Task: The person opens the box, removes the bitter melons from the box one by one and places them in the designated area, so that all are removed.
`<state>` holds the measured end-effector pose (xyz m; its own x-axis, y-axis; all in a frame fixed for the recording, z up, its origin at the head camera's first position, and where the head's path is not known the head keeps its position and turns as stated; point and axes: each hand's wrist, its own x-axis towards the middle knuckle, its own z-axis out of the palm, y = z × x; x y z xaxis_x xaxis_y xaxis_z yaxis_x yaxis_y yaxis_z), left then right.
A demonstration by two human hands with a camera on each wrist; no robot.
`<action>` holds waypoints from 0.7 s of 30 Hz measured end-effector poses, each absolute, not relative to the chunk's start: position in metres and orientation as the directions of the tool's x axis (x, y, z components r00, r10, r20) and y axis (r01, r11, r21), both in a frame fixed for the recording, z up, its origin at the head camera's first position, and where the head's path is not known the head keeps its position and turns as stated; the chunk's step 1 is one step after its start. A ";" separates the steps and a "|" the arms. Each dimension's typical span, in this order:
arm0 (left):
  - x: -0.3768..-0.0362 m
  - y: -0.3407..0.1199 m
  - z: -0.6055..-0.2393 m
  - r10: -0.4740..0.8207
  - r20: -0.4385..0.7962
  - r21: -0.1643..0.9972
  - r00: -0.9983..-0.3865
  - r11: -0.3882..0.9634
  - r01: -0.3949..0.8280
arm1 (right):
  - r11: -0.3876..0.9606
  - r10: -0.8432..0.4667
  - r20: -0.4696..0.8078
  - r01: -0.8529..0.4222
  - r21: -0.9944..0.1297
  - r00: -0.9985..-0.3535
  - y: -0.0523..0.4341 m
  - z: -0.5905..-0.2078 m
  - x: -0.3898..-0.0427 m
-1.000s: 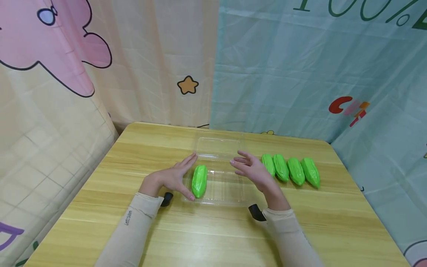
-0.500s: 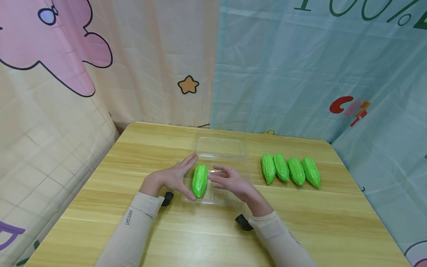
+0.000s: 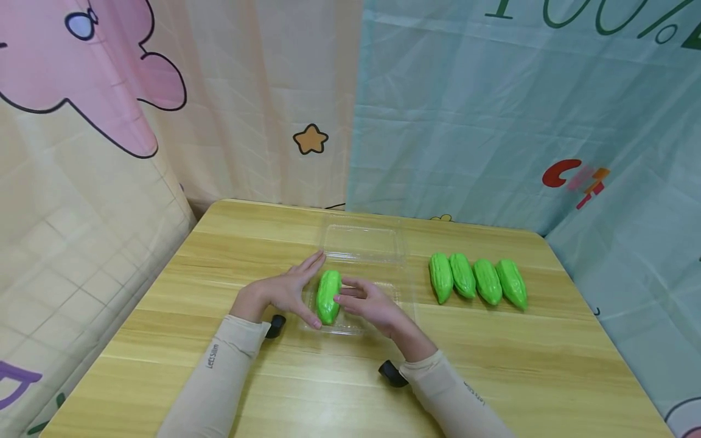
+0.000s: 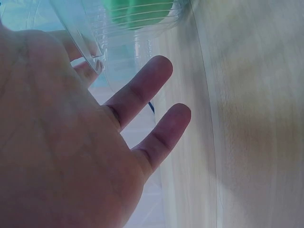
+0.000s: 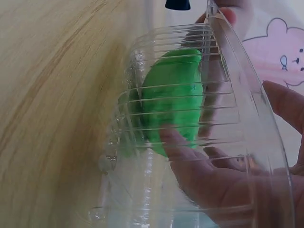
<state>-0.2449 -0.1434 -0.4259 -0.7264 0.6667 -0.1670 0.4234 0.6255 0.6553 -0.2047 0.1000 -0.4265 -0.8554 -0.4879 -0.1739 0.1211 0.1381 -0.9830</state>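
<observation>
Green toy bitter gourd (image 3: 327,296) lies in left side of clear plastic clamshell box (image 3: 378,244). Left hand (image 3: 285,291), fingers straight, steadies box's outer wall. Right hand (image 3: 372,302), fingers relaxed, apparently touching gourd. Nudge gently toward wall; keep box braced.

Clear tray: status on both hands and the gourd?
Left hand flat against the clear tray side. Right hand inside, fingers touching the green gourd. Four spare gourds lie apart on the table; nothing blocking.
</observation>
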 end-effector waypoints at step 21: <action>-0.244 -0.142 -0.423 0.662 -0.173 0.648 -0.730 0.634 0.421 | 0.337 -0.401 -0.218 0.078 -0.938 -0.890 0.092 -0.444 -0.206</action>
<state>-0.2437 -0.1422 -0.4230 -0.7295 0.6616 -0.1734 0.4212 0.6344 0.6482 -0.2063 0.0918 -0.4442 -0.8900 -0.4007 -0.2178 0.0777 0.3374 -0.9382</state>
